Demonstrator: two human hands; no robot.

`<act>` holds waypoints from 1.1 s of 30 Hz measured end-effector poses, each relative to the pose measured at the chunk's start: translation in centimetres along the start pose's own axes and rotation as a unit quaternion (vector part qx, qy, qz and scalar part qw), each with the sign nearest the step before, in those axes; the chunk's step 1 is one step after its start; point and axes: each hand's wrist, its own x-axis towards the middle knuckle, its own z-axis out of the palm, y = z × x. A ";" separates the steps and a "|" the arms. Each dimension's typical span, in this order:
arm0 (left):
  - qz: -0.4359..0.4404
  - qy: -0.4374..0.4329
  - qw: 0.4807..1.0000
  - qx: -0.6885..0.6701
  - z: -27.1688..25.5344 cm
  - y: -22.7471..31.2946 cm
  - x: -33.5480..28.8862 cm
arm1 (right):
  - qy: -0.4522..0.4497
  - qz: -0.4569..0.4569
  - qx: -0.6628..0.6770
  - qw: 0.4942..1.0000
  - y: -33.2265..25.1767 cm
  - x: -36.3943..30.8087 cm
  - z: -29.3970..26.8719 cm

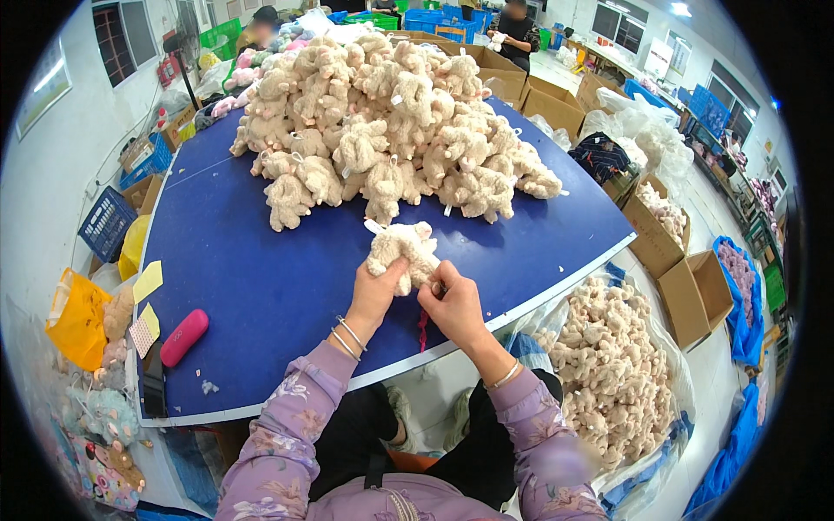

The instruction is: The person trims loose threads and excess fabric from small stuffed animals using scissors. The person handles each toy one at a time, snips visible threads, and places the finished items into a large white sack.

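Over the near part of the blue table, a small cream plush toy (401, 250) with a white tag loop is in my left hand (375, 291), its fingers closed around the fleece. My right hand (458, 306) is closed at the toy's right side. It grips a small dark tool (440, 291), mostly hidden by the fingers, so its exact kind does not show. A dark red cord (423, 330) hangs below that hand. Just beyond the toy rises a big pile of similar cream plush toys (373, 113), several with white tags.
On the blue table (261, 286) at left lie a pink case (185, 338), a dark phone (153, 382) and yellow paper slips (148, 282). To the right of the table stands a large bag of cream plush (612, 373), with cardboard boxes (695, 300) past it. Other people are farther back.
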 end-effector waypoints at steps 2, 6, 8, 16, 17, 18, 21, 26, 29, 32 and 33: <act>-0.003 0.001 0.999 -0.053 0.1 0.5 0.4 | -0.002 -0.054 0.014 0.998 -0.4 -0.5 0.2; 0.013 -0.004 0.997 -0.073 0.4 1.2 0.6 | 0.014 -0.058 0.064 0.996 -0.9 -0.8 0.5; 0.008 -0.021 0.990 -0.137 -0.1 0.7 0.9 | 0.045 -0.029 0.075 0.996 -1.0 -0.7 0.9; -0.055 -0.021 0.990 -0.127 0.2 1.1 0.2 | 0.014 0.002 0.163 0.987 -1.0 -1.0 0.9; -0.064 -0.019 0.990 -0.121 -0.1 0.9 0.1 | 0.012 0.001 0.164 0.986 -1.0 -1.1 1.0; -0.071 -0.020 0.991 -0.115 -0.1 0.8 0.2 | 0.012 -0.004 0.165 0.986 -1.1 -1.0 0.9; -0.076 -0.010 0.990 -0.116 -0.1 0.8 0.4 | 0.054 -0.028 0.193 0.979 -0.4 -0.6 0.7; -0.074 -0.052 0.986 -0.140 -0.1 1.2 0.4 | 0.075 0.081 0.267 0.957 1.7 1.1 -1.9; -0.089 -0.064 0.982 -0.153 -0.3 0.9 0.6 | 0.016 0.088 0.250 0.964 2.3 1.3 -2.0; -0.099 -0.071 0.978 -0.170 -0.1 1.5 0.2 | -0.055 0.072 0.245 0.965 1.4 1.0 -1.7; -0.100 -0.072 0.979 -0.165 -0.2 1.3 0.3 | -0.041 0.048 0.250 0.966 1.1 0.8 -1.3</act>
